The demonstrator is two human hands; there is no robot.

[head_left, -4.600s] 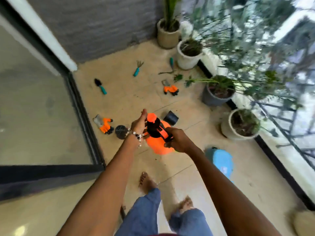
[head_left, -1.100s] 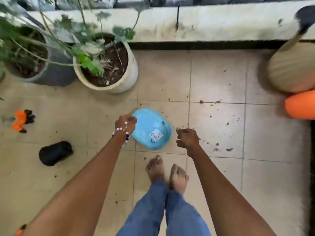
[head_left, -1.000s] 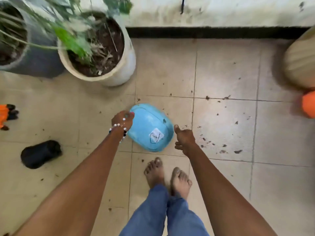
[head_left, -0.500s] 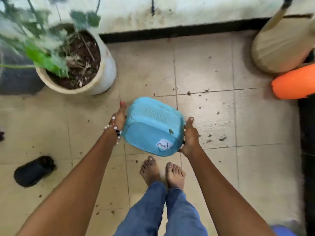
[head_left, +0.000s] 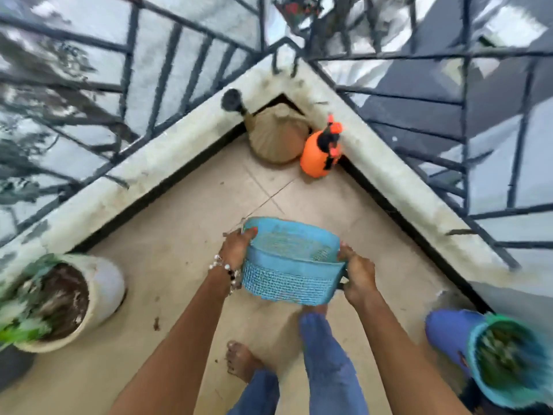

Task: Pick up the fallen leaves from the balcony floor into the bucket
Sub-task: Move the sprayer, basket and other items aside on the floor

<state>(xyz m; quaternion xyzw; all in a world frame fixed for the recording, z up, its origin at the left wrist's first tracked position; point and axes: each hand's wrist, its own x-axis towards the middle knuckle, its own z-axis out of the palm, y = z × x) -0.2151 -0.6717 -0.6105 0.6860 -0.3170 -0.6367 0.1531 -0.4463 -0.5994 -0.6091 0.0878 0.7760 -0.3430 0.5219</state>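
A light blue mesh bucket (head_left: 287, 283) hangs in front of me above the tiled floor, its mouth tipped away from me. My left hand (head_left: 238, 248) grips its left rim, thumb over the edge. My right hand (head_left: 357, 275) grips the right rim. Inside the bucket I see only blurred mesh. A small dark bit of leaf (head_left: 156, 323) lies on the floor at the lower left, with a few specks around it.
A beige watering can (head_left: 276, 137) and an orange sprayer (head_left: 320, 157) stand in the balcony corner under the railing. A white plant pot (head_left: 101, 292) is at the left. A blue-and-teal container (head_left: 505, 359) with blurred green contents sits at the lower right. My bare foot (head_left: 239, 360) is below.
Both hands have lifted the blue bucket off the floor and turned it from bottom-up to mouth facing away. My view has swung right toward the balcony corner.
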